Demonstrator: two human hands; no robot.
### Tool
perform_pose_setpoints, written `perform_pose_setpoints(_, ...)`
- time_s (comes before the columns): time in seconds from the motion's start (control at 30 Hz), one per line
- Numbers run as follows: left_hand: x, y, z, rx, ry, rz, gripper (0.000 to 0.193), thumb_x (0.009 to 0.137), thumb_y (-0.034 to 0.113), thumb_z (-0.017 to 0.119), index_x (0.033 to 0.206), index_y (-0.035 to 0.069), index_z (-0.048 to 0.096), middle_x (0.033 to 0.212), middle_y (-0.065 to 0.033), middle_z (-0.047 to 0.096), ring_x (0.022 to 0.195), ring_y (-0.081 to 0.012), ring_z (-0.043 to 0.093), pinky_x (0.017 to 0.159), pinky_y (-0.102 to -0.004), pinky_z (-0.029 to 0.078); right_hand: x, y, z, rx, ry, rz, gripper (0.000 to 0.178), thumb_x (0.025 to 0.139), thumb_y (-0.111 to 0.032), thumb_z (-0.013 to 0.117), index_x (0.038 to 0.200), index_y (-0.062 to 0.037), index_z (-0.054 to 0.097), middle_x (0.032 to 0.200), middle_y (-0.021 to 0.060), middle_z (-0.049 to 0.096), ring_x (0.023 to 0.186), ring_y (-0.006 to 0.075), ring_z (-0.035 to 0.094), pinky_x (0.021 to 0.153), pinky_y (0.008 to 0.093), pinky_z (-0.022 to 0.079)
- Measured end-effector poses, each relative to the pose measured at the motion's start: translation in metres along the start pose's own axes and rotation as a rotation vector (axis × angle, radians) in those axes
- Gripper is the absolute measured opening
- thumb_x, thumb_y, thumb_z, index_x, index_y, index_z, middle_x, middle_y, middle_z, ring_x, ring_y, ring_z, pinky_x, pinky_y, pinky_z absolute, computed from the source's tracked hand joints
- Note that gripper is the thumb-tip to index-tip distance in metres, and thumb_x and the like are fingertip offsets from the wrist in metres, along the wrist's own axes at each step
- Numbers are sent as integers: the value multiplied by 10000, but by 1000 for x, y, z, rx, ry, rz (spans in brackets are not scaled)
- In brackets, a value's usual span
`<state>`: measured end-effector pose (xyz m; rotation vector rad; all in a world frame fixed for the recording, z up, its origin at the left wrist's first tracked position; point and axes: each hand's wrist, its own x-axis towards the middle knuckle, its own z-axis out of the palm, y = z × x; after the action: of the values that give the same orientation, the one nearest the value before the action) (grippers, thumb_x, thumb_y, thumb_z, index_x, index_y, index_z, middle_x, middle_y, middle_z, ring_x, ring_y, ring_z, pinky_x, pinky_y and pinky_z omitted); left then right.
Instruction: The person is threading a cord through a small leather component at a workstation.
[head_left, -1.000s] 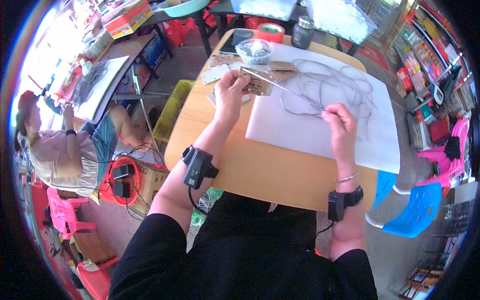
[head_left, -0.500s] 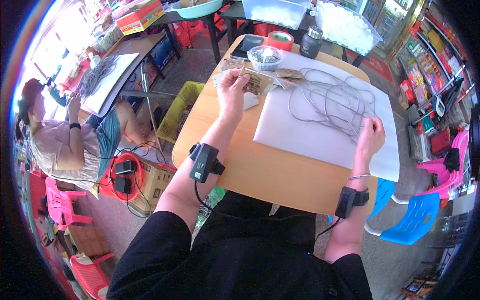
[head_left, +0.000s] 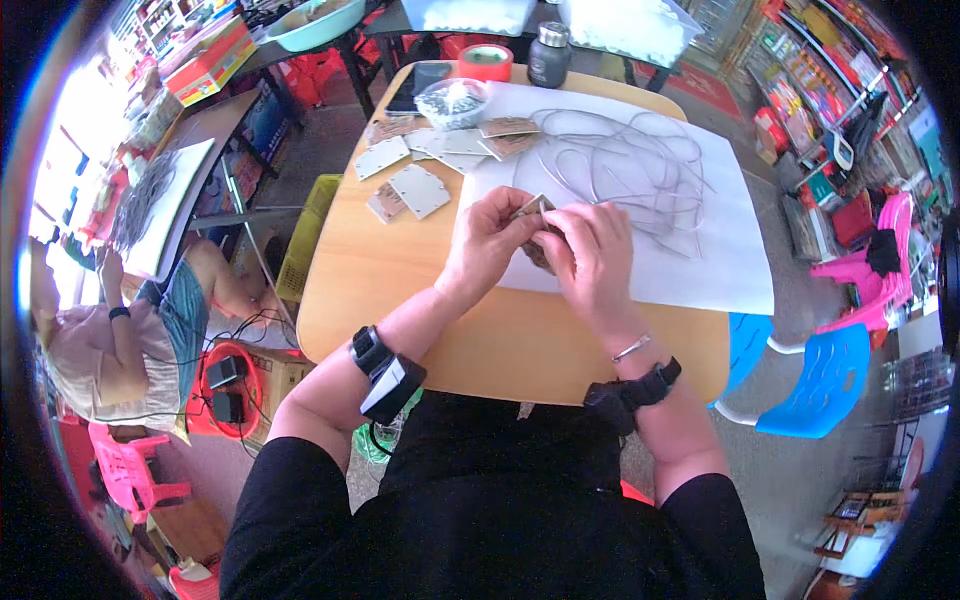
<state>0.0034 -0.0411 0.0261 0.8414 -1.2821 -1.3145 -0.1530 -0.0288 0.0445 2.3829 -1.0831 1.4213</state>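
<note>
In front of my chest, over the near-left part of a white sheet (head_left: 650,280), both my hands meet at a small brown printed cardboard card (head_left: 538,250). My left hand (head_left: 487,240) pinches its left side between thumb and fingers. My right hand (head_left: 592,250) is closed at its upper right side, thumb and fingertips against it; whether a cord end is also between them is hidden. Beyond the hands, loose loops of thin grey cord (head_left: 640,165) spread over the sheet. Several similar cards (head_left: 418,190), some white side up, lie scattered at the table's left.
The wooden table (head_left: 400,310) also bears a clear bowl of small dark pieces (head_left: 452,105), a roll of red tape (head_left: 486,63), a dark bottle (head_left: 549,55) and a phone (head_left: 405,98). A co-worker (head_left: 110,340) sits at left. Blue chair (head_left: 815,385) at right.
My hands have come together: the left moved nearer with the card, the right moved left from beside the cord to the card. The view has shifted, so the table sits farther left.
</note>
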Motion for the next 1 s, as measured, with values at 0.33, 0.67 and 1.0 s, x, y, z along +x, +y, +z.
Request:
perform_pose_setpoints(0.33, 0, -12, 3, 236, 49, 76, 96, 810, 34, 625, 868, 7, 553, 735, -33, 600, 664, -67, 560, 590, -219, 466, 0, 3, -6, -68, -69, 46, 195, 717, -34, 646, 890, -32, 558, 791, 92, 551, 739, 265, 547, 623, 371, 450)
perform_pose_setpoints(0.67, 21, -12, -28, -373, 230, -15, 49, 869, 30, 531, 898, 33, 491, 870, -55, 579, 820, -160, 581, 758, -312, 498, -7, 6, -7, 366, -112, 491, 62, 772, -48, 573, 773, -13, 522, 758, 75, 560, 650, 188, 556, 588, 297, 448)
perform_pose_setpoints(1.0, 13, 2, -20, -415, -166, -237, 162, 856, 40, 558, 1010, 22, 512, 966, -68, 580, 903, -157, 588, 822, -286, 482, -9, 22, 1, 856, -59, 817, 112, 846, -111, 576, 827, -3, 558, 723, -17, 557, 617, 52, 489, 549, 209, 418)
